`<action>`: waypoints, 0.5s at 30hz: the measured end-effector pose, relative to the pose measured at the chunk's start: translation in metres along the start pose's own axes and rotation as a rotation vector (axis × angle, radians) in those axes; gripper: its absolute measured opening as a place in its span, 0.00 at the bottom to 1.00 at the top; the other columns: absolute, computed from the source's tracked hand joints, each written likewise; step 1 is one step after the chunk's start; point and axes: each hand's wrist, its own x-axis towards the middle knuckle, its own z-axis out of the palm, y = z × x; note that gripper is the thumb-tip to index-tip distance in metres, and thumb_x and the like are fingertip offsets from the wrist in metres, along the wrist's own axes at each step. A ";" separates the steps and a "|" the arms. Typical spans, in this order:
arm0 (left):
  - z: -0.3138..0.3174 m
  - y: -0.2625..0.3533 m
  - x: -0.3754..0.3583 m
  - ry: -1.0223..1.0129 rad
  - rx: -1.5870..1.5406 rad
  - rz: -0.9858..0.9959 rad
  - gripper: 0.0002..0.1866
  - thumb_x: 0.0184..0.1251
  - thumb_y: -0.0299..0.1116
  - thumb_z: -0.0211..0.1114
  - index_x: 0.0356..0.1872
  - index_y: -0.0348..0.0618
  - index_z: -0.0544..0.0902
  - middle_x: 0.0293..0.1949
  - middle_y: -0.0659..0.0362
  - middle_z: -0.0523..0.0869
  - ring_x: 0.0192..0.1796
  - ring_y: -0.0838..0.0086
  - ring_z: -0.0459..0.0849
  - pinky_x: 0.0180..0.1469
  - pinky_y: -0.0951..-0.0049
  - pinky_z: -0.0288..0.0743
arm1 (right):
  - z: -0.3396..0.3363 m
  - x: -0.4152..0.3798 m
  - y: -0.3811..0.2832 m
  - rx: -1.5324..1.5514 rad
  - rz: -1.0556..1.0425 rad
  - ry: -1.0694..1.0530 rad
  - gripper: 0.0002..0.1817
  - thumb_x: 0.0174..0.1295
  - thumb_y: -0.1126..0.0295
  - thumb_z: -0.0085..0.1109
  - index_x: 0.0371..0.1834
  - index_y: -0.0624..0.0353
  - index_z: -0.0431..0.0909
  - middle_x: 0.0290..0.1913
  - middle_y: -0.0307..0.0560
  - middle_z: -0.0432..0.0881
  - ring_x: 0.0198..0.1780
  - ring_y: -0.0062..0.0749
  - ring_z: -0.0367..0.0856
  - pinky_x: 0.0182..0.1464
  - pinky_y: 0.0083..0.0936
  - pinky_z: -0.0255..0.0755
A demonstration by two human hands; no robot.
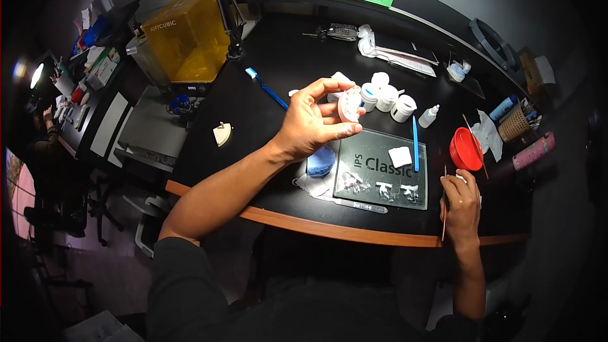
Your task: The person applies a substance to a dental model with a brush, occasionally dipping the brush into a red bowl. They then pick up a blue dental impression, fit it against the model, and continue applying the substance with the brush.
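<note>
My left hand (pixel 310 120) holds up a pale dental model (pixel 349 104) between thumb and fingers, above the back left part of a glass slab (pixel 380 180) marked "IPS Classic". White paste lies in patches on the slab, with a folded white pad (pixel 399 156) and a blue stick (pixel 415 142). My right hand (pixel 461 206) is closed round a thin brush (pixel 444 215) at the table's front edge, just below a red bowl (pixel 465 149). Several white jars (pixel 403 108) stand behind the slab, beside a small dropper bottle (pixel 429 116). A blue round object (pixel 320 161) sits left of the slab.
On the black table (pixel 253 171) lie a blue toothbrush (pixel 266 87) and a beige model piece (pixel 222 134). A yellow box (pixel 190 38) stands at the back left. Right of the bowl are tissue, a pen holder (pixel 513 128) and a pink cylinder (pixel 534 151). Another person sits far left.
</note>
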 end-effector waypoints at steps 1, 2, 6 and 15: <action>-0.001 -0.001 0.000 -0.009 -0.012 0.001 0.35 0.55 0.13 0.79 0.66 0.35 0.75 0.62 0.50 0.77 0.62 0.58 0.87 0.64 0.63 0.87 | 0.002 -0.001 0.000 -0.011 -0.009 0.001 0.21 0.50 0.83 0.69 0.51 0.65 0.87 0.50 0.54 0.87 0.62 0.54 0.81 0.61 0.44 0.76; -0.001 -0.001 0.001 -0.020 -0.024 0.001 0.36 0.55 0.13 0.79 0.66 0.35 0.75 0.63 0.51 0.77 0.62 0.58 0.87 0.64 0.63 0.87 | 0.002 -0.001 0.000 -0.022 -0.015 0.001 0.21 0.51 0.83 0.68 0.51 0.65 0.87 0.51 0.54 0.87 0.63 0.54 0.81 0.61 0.44 0.76; -0.001 0.001 0.001 -0.058 -0.040 0.017 0.36 0.55 0.12 0.77 0.67 0.35 0.74 0.63 0.50 0.77 0.64 0.57 0.86 0.67 0.63 0.84 | 0.004 0.003 -0.004 -0.060 -0.008 -0.030 0.19 0.55 0.83 0.64 0.52 0.65 0.86 0.52 0.54 0.87 0.63 0.55 0.81 0.62 0.45 0.75; -0.003 0.005 0.003 -0.105 -0.058 0.018 0.36 0.56 0.15 0.77 0.68 0.35 0.74 0.66 0.50 0.79 0.67 0.57 0.84 0.70 0.61 0.81 | 0.012 0.008 -0.006 -0.089 -0.034 -0.076 0.21 0.51 0.84 0.64 0.51 0.66 0.86 0.55 0.54 0.87 0.64 0.53 0.80 0.62 0.44 0.72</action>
